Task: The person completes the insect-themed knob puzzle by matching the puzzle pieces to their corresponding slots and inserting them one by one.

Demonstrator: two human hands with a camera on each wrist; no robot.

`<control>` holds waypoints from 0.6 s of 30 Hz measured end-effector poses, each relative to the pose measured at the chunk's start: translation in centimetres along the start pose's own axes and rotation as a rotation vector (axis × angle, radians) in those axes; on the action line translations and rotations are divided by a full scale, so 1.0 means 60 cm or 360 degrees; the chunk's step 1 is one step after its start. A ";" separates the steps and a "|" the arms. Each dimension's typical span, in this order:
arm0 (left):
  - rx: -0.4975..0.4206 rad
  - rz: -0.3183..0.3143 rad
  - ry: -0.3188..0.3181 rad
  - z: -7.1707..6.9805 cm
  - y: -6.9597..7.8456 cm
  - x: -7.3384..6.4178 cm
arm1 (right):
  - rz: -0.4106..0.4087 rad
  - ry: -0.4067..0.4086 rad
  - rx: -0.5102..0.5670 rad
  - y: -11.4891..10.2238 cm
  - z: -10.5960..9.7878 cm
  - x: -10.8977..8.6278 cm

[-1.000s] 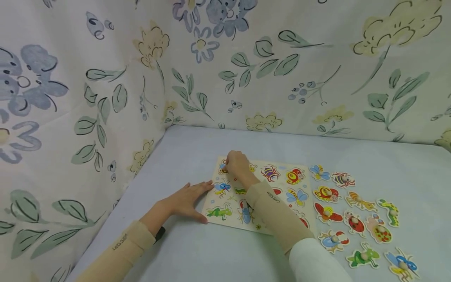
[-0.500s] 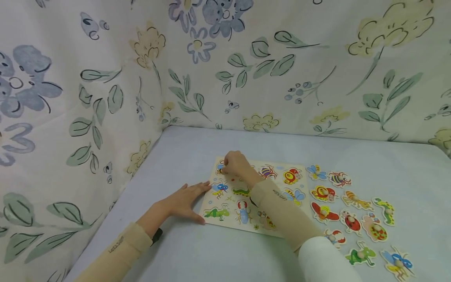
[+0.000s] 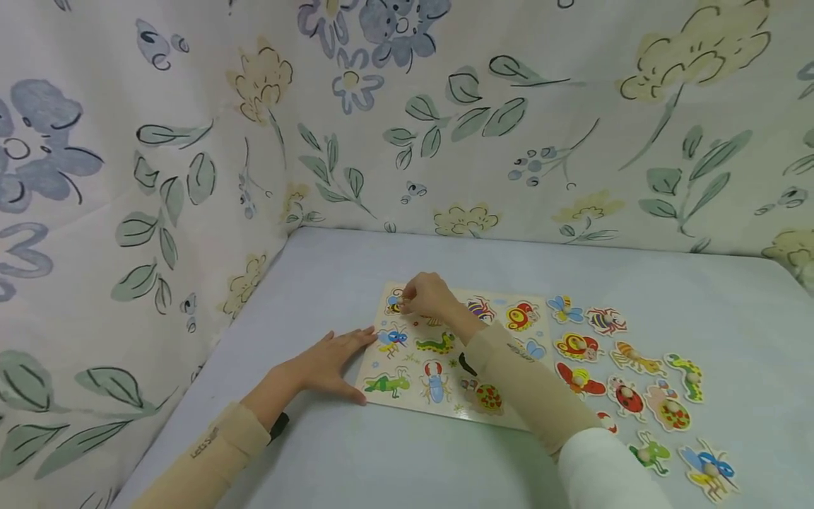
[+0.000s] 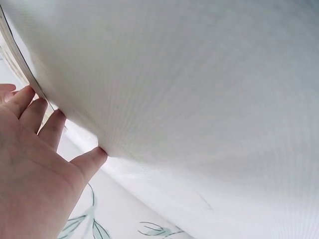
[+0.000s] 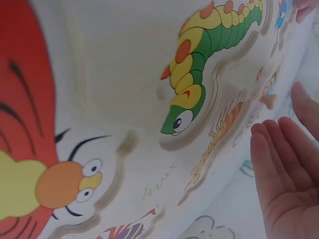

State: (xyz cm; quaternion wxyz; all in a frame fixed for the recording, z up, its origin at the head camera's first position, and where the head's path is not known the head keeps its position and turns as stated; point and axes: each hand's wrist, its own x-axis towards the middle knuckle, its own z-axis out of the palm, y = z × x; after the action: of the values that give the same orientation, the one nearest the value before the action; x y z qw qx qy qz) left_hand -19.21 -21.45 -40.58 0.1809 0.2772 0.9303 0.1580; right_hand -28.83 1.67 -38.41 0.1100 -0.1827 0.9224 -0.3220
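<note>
A pale wooden puzzle board (image 3: 415,404) printed with insects lies on the table. Over its far left part, my right hand (image 3: 427,295) is beside a small blue-and-yellow bee piece (image 3: 393,304). In the right wrist view a wooden knob (image 5: 269,101) stands up from the board there, and the right fingers (image 5: 274,159) are straight, with the thumb held apart. My left hand (image 3: 326,364) is spread flat at the board's left edge, fingertips right at it. The caterpillar recess (image 5: 199,64) appears large in the right wrist view.
Several knobbed insect pieces lie right of the board, among them a ladybird (image 3: 627,398), a grasshopper (image 3: 650,452), a mosquito (image 3: 710,470) and a spider (image 3: 605,321). A flowered curtain (image 3: 477,141) hangs behind and left of the table (image 3: 356,258).
The whole view has shifted slightly, moving the scene left. My right hand has drawn a little to the right, uncovering more of the bee. The left hand keeps its place at the board's edge.
</note>
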 end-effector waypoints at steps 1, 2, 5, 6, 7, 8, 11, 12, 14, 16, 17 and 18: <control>-0.0003 0.0003 0.0000 0.000 0.001 0.001 | -0.0002 0.0007 0.0016 0.002 -0.002 -0.003; -0.0006 0.0005 0.0000 0.000 0.001 0.002 | -0.0008 0.0014 0.0027 0.004 -0.004 -0.007; -0.0005 0.0008 0.0001 0.000 0.000 0.003 | -0.0026 0.0025 0.0049 0.008 -0.013 -0.018; -0.0006 0.0008 0.0002 0.000 0.000 0.003 | -0.0033 0.0029 0.0047 0.010 -0.016 -0.022; -0.0012 0.0011 0.0003 0.000 0.000 0.003 | -0.0037 0.0037 0.0042 0.012 -0.020 -0.025; -0.0017 0.0015 0.0004 0.001 0.000 0.004 | -0.0035 0.0043 0.0037 0.016 -0.023 -0.029; -0.0019 0.0027 0.0010 0.001 0.002 0.005 | -0.0029 0.0074 0.0019 0.029 -0.035 -0.042; -0.0017 0.0029 0.0013 0.002 0.003 0.005 | -0.0023 0.0087 0.0016 0.034 -0.039 -0.047; -0.0018 0.0027 0.0024 0.002 0.005 0.004 | -0.0022 0.0108 0.0025 0.046 -0.048 -0.057; -0.0008 0.0027 0.0041 0.002 0.006 0.003 | -0.0032 0.0128 0.0026 0.058 -0.058 -0.068; -0.0009 0.0019 0.0044 0.003 0.007 0.003 | -0.0035 0.0137 0.0027 0.064 -0.064 -0.075; -0.0010 0.0014 0.0045 0.003 0.007 0.002 | -0.0035 0.0146 0.0022 0.070 -0.070 -0.081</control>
State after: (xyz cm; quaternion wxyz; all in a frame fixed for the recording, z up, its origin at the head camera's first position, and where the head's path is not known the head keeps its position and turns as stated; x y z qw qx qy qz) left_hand -19.05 -20.99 -40.62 0.1679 0.2783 0.9311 0.1655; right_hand -26.86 9.06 -37.46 0.0654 -0.1771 0.9221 -0.3377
